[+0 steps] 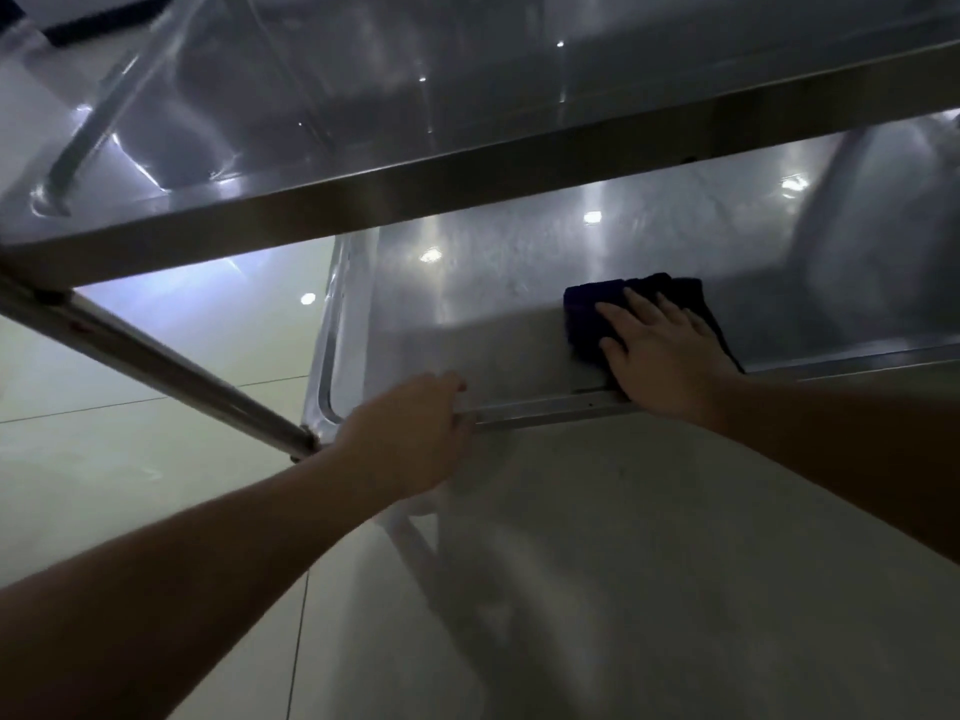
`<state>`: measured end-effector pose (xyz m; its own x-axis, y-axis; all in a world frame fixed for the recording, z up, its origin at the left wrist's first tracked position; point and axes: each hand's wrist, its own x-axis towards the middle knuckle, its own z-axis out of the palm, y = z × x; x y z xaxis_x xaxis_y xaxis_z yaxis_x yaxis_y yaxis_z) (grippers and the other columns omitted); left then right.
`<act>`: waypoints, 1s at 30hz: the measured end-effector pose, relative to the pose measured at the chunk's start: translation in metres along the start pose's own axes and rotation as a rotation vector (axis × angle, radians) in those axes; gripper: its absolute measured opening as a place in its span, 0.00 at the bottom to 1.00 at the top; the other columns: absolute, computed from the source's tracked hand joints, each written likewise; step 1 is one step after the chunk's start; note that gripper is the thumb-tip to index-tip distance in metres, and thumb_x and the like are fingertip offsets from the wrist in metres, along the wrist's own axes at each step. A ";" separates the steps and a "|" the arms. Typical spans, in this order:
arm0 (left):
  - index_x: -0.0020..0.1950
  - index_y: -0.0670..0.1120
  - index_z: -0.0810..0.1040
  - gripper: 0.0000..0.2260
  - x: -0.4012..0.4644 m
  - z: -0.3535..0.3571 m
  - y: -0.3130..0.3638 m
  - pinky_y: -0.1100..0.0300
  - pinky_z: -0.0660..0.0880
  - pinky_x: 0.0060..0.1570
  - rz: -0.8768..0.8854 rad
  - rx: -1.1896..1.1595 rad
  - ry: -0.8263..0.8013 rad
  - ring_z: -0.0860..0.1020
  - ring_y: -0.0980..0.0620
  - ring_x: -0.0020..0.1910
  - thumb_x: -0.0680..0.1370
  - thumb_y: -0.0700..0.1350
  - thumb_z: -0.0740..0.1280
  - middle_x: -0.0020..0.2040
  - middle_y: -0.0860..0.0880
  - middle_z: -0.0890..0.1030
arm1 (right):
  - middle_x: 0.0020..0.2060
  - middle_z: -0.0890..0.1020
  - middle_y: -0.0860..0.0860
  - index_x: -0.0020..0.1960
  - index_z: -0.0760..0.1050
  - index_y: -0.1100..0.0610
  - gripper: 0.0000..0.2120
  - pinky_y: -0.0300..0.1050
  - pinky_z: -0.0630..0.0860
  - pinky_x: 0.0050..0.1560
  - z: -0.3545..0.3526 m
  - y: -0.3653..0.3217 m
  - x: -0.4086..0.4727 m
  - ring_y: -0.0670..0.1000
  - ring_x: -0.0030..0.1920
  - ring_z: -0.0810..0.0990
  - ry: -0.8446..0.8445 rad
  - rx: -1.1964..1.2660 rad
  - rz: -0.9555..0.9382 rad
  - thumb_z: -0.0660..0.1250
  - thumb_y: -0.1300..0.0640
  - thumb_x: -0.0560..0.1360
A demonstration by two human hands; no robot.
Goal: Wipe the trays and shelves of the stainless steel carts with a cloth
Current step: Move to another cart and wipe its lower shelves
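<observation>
The right hand (pixel 665 350) lies flat, fingers spread, on the dark cloth (pixel 587 314), unwiped lower shelf (pixel 493 283) stretching leftward beyond its fingertips, while the left hand (pixel 410 433) grips the shelf's near rim.

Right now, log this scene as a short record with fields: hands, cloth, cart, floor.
left hand: grips the front rim of the lower tray, near its left corner
right hand: pressed flat, fingers spread, on the cloth
cloth: dark blue, folded, lying in the lower tray by the front edge
upper shelf: stainless, bare, above the tray
cart leg: steel tube at left
floor: pale glossy tiles
</observation>
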<state>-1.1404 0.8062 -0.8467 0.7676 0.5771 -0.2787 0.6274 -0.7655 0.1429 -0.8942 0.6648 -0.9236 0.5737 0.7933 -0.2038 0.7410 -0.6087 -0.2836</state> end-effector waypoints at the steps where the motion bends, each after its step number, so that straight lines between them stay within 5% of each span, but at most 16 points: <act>1: 0.71 0.51 0.73 0.16 0.011 0.007 0.008 0.51 0.74 0.63 -0.017 -0.065 0.030 0.77 0.47 0.64 0.85 0.54 0.60 0.67 0.49 0.78 | 0.84 0.52 0.50 0.83 0.52 0.42 0.27 0.59 0.48 0.81 -0.001 0.000 0.000 0.58 0.83 0.50 0.001 0.009 0.001 0.48 0.41 0.85; 5: 0.75 0.44 0.69 0.18 0.047 0.038 0.035 0.51 0.67 0.69 -0.107 -0.302 0.101 0.71 0.42 0.70 0.86 0.46 0.57 0.72 0.43 0.72 | 0.84 0.52 0.51 0.83 0.54 0.44 0.26 0.61 0.46 0.81 -0.002 -0.002 0.002 0.61 0.83 0.49 -0.023 0.079 -0.005 0.50 0.44 0.86; 11: 0.71 0.45 0.73 0.21 0.079 0.047 0.056 0.46 0.74 0.66 -0.195 -0.413 0.155 0.76 0.41 0.63 0.80 0.45 0.55 0.66 0.43 0.76 | 0.84 0.52 0.53 0.84 0.54 0.47 0.26 0.59 0.48 0.81 0.005 -0.011 -0.010 0.62 0.82 0.51 -0.003 0.066 -0.132 0.51 0.47 0.86; 16: 0.78 0.42 0.66 0.23 0.097 0.059 0.064 0.43 0.64 0.74 -0.209 -0.389 0.219 0.68 0.39 0.74 0.82 0.38 0.56 0.76 0.39 0.69 | 0.84 0.47 0.47 0.84 0.48 0.42 0.25 0.57 0.45 0.82 -0.001 0.011 -0.016 0.55 0.83 0.45 -0.104 -0.001 -0.240 0.47 0.46 0.87; 19: 0.77 0.43 0.67 0.21 0.105 0.073 0.076 0.38 0.63 0.73 -0.187 -0.304 0.292 0.67 0.36 0.74 0.83 0.43 0.57 0.76 0.39 0.68 | 0.84 0.47 0.45 0.83 0.49 0.41 0.25 0.58 0.46 0.82 -0.010 0.043 -0.022 0.54 0.83 0.45 -0.097 0.003 -0.195 0.47 0.46 0.87; 23: 0.81 0.47 0.62 0.24 0.105 0.089 0.082 0.44 0.53 0.80 -0.174 -0.220 0.293 0.56 0.43 0.82 0.86 0.53 0.51 0.83 0.45 0.60 | 0.84 0.52 0.47 0.83 0.53 0.43 0.25 0.61 0.51 0.81 -0.037 0.119 -0.031 0.56 0.83 0.51 -0.006 -0.018 -0.005 0.49 0.45 0.86; 27: 0.82 0.48 0.61 0.24 0.102 0.090 0.081 0.45 0.51 0.80 -0.174 -0.205 0.319 0.55 0.44 0.82 0.86 0.53 0.51 0.83 0.47 0.59 | 0.78 0.67 0.58 0.79 0.64 0.49 0.34 0.69 0.65 0.73 -0.071 0.228 -0.028 0.66 0.75 0.67 0.137 0.000 0.323 0.46 0.42 0.76; 30: 0.82 0.48 0.60 0.25 0.103 0.091 0.081 0.46 0.49 0.81 -0.178 -0.199 0.296 0.53 0.45 0.83 0.86 0.53 0.50 0.84 0.48 0.57 | 0.80 0.62 0.59 0.79 0.60 0.48 0.33 0.71 0.57 0.76 -0.088 0.288 -0.028 0.67 0.77 0.61 0.135 0.090 0.653 0.49 0.43 0.75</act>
<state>-1.0223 0.7780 -0.9501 0.6308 0.7752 -0.0342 0.7449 -0.5927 0.3063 -0.6662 0.4668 -0.9171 0.9373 0.2503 -0.2426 0.1982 -0.9552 -0.2197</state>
